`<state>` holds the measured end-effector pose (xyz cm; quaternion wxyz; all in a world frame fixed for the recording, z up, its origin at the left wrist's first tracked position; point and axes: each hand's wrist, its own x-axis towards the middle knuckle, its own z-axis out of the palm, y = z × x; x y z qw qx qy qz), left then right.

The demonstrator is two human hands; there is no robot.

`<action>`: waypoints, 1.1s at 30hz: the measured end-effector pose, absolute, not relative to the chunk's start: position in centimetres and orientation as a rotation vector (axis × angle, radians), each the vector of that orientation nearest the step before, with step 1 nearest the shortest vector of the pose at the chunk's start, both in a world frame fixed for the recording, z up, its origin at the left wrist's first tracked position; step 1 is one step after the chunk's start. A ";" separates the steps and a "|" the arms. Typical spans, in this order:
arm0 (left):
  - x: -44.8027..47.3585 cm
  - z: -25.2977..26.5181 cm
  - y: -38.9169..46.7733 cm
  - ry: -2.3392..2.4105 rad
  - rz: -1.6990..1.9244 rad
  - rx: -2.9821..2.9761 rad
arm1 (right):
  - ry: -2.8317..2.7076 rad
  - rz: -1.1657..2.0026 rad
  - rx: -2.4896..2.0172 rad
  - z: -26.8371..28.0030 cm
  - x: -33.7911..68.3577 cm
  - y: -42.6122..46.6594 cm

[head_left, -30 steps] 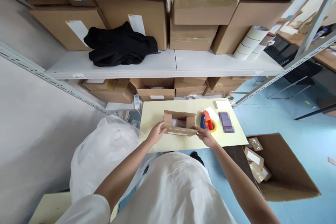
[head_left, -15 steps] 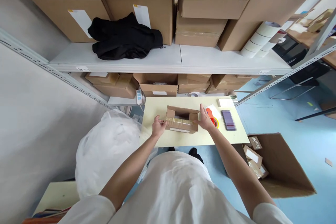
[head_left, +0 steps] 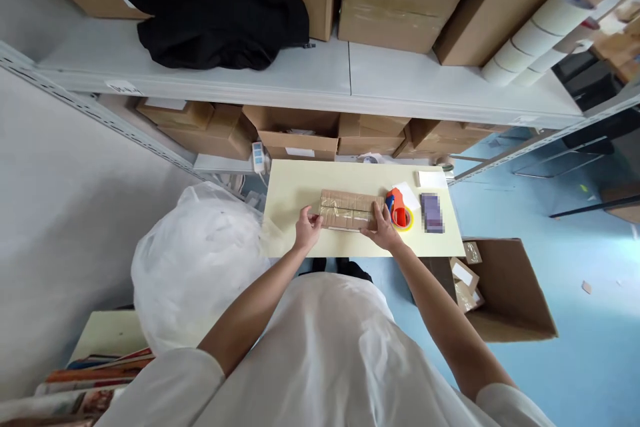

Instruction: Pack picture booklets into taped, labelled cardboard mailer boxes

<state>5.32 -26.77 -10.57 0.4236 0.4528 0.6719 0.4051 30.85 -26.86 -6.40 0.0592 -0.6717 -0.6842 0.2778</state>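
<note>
A small cardboard box (head_left: 345, 210) with shiny clear tape across it lies on the pale yellow table. Its top flaps are folded down and meet along a seam. My left hand (head_left: 307, 228) grips the box's left end, thumb and fingers bent at the corner. At the right end, my right hand (head_left: 383, 229) holds the box with fingers on the top and the thumb along the front. Just beyond that hand is an orange tape dispenser (head_left: 397, 205) with a yellow-rimmed roll, partly over a white sheet (head_left: 407, 195).
A blurred purple item (head_left: 432, 213) and white paper (head_left: 432, 179) lie on the table's right (head_left: 453, 240). A large open carton (head_left: 520, 293) with small parcels stands right, a white plastic bag (head_left: 195, 267) left. Shelves (head_left: 320, 97) with boxes and a black garment (head_left: 215, 13) rise behind.
The box's raised flaps have come down, and its open top is now covered. My right hand has moved onto the box's top. The view has tilted lower.
</note>
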 end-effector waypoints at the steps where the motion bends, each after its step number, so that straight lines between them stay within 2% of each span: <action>1: 5.6 -10.4 -26.8 1.685 1.010 1.145 | -2.079 0.851 -2.020 -6.6 31.2 -26.6; 5: 5.9 -9.3 -26.5 1.737 0.937 1.272 | -2.135 0.856 -1.937 -7.2 32.2 -25.0; 8: 6.1 -7.7 -26.0 1.838 0.834 1.590 | -2.143 0.909 -1.906 -7.4 32.5 -24.0; 13: 8.2 -5.3 -24.4 1.719 0.437 2.159 | -2.162 0.974 -1.852 -7.3 32.2 -22.6; 16: 9.5 -5.4 -23.4 1.637 0.253 2.257 | -2.178 0.985 -1.812 -7.2 31.8 -21.9; 22: 9.8 -6.6 -23.3 1.700 0.112 2.309 | -2.098 0.886 -1.612 -8.6 34.6 -23.2; 26: 9.7 -6.6 -23.6 1.733 -0.003 2.364 | -1.760 0.788 -1.976 -10.6 37.2 -24.5; 29: 9.7 -6.6 -23.6 1.743 -0.041 2.380 | -1.691 0.911 -2.217 -11.8 37.3 -24.1; 33: 9.8 -6.9 -23.5 1.749 -0.033 2.392 | -1.517 0.981 -2.327 -11.8 36.7 -22.7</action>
